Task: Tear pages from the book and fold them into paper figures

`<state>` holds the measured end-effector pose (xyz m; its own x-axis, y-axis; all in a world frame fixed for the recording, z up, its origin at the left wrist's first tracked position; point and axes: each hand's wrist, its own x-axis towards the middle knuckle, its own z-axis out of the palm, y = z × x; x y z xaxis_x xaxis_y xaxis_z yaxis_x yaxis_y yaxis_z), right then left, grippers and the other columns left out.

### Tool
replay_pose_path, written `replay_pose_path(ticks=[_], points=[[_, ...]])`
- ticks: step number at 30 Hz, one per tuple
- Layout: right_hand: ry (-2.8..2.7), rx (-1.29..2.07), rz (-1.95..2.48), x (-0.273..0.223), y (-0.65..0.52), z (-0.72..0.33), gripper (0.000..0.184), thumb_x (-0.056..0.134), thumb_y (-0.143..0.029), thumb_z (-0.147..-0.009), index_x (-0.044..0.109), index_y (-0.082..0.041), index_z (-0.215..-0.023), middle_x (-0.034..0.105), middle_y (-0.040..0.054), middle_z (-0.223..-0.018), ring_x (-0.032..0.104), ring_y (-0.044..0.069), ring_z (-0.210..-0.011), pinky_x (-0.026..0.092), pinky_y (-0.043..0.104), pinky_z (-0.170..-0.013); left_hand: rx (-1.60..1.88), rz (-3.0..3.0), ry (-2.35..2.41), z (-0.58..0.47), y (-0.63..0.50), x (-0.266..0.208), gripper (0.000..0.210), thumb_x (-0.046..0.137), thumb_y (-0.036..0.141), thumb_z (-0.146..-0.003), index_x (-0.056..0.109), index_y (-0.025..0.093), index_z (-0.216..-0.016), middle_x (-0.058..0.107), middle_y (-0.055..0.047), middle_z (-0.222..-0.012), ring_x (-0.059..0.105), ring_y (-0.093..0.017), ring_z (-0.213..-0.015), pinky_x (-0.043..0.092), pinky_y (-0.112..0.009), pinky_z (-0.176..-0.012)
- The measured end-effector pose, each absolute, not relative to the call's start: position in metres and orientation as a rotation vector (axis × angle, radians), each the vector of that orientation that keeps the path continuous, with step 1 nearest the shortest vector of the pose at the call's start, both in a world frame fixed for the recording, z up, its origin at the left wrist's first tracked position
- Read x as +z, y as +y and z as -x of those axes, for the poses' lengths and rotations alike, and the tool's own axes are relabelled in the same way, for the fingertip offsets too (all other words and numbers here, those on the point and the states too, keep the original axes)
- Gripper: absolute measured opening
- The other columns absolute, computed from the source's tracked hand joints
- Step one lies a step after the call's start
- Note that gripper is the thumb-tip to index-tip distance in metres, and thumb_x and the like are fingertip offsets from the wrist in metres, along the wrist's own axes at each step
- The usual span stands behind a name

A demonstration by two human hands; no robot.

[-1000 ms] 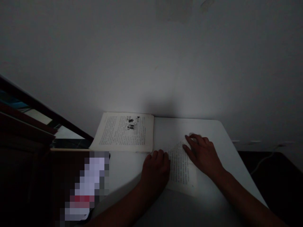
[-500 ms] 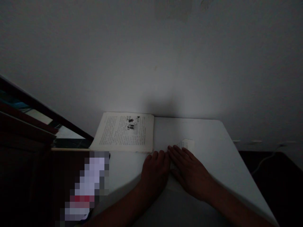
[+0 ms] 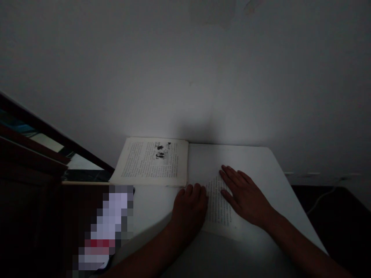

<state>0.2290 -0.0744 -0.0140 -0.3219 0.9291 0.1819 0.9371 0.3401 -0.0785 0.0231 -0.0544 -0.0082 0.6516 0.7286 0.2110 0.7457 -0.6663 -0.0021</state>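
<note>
On a white tabletop point(image 3: 255, 160), a printed sheet point(image 3: 216, 206) with a slanted top edge lies to the near right of a stack of printed pages point(image 3: 145, 162). A bare left hand point(image 3: 190, 208), fingers curled under and knuckles up, rests at the sheet's edge, just off the stack's near right corner; whether it pinches the paper cannot be told. The right hand point(image 3: 242, 193), farther right of the stack, lies flat over the sheet's other side, palm down, fingers stretched and thumb wide apart, wrist about straight with the forearm point(image 3: 295, 231)
</note>
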Motion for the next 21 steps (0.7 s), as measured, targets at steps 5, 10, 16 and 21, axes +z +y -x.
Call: replay_pose_path(ticks=[5, 10, 16, 21], points=[[-2.434, -0.025, 1.719, -0.015, -0.074, -0.231, 0.053, 0.036, -0.032, -0.091, 0.026, -0.014, -0.139, 0.025, 0.0123, -0.146, 0.023, 0.024, -0.133, 0.023, 0.047, -0.106, -0.300, 2.832, -1.235, -0.022, -0.052, -0.004, 0.016, 0.043, 0.018, -0.087, 0.056, 0.016, -0.095, 0.054, -0.006, -0.086, 0.051, -0.022, -0.079, 0.044, -0.036, -0.069], [-2.326, 0.009, 1.663, -0.009, -0.069, -0.240, 0.050, 0.037, -0.030, -0.091, 0.030, -0.014, -0.138, 0.030, 0.0123, -0.144, 0.028, 0.024, -0.131, 0.028, 0.048, -0.104, -0.288, 2.853, -1.252, -0.022, -0.050, -0.006, 0.014, 0.045, 0.015, -0.084, 0.058, 0.016, -0.086, 0.056, -0.006, -0.081, 0.052, -0.021, -0.074, 0.044, -0.035, -0.066], [-2.301, 0.134, 1.461, 0.008, -0.090, -0.228, 0.054, 0.051, -0.037, -0.083, 0.039, -0.020, -0.133, 0.043, 0.0110, -0.137, 0.036, 0.027, -0.126, 0.037, 0.050, -0.099, -0.306, 2.876, -1.311, -0.021, -0.044, -0.007, 0.016, 0.047, 0.016, -0.084, 0.060, 0.017, -0.074, 0.058, -0.004, -0.071, 0.055, -0.018, -0.065, 0.043, -0.031, -0.061], [-2.411, 0.287, 1.413, 0.006, -0.115, -0.201, 0.077, 0.065, -0.053, -0.065, 0.044, -0.017, -0.129, 0.047, 0.0137, -0.132, 0.039, 0.032, -0.121, 0.034, 0.053, -0.099, -0.343, 2.927, -1.514, -0.021, -0.035, -0.003, 0.019, 0.049, 0.024, -0.084, 0.062, 0.018, -0.071, 0.062, -0.002, -0.071, 0.059, -0.016, -0.064, 0.042, -0.027, -0.058]])
